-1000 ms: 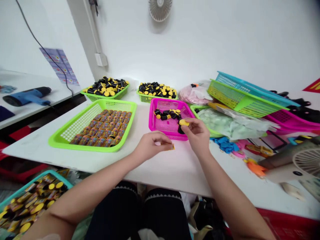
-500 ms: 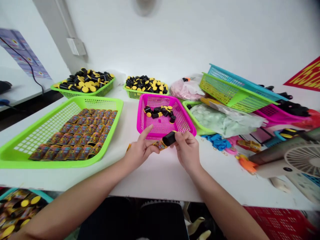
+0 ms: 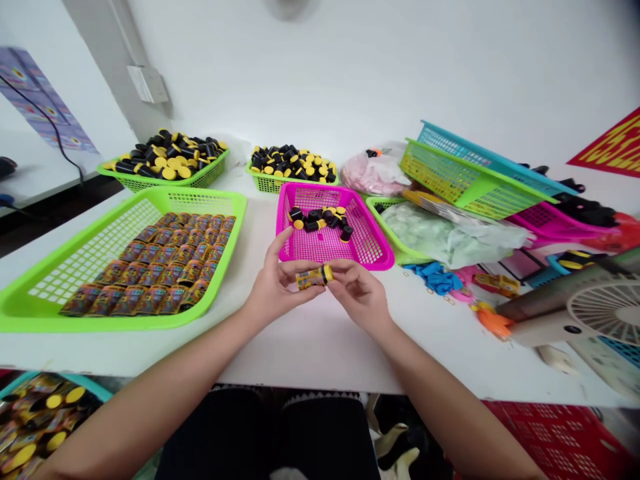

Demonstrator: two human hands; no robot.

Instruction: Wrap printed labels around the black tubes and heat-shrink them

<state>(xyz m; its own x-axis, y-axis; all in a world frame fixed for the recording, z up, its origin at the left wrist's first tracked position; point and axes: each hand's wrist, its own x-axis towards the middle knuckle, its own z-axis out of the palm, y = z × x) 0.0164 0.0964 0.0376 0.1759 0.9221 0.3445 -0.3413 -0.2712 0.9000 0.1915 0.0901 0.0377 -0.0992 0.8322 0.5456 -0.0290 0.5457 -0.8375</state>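
Between my hands, just in front of the pink basket [image 3: 385,257], is a small yellow-capped canister [image 3: 311,278] wrapped in a printed label. My left hand [image 3: 273,287] grips its left end between thumb and a finger, with the index finger raised. The fingertips of my right hand [image 3: 363,293] pinch the yellow cap end. Several black canisters with yellow caps [image 3: 320,220] lie loose in the pink basket. To the left, rows of labelled canisters [image 3: 155,273] fill much of the large green basket [image 3: 50,325].
Two green baskets at the back hold heaps of black-and-yellow canisters [image 3: 170,157] [image 3: 295,163]. Stacked baskets [image 3: 480,187] and plastic bags [image 3: 435,230] crowd the right side. A fan [image 3: 610,313] stands at the right edge. Below the table at left sits a bin of labelled canisters [image 3: 45,420].
The black canister has gone into the printed label, and only its yellow cap end shows past it now. My hands have come closer together.
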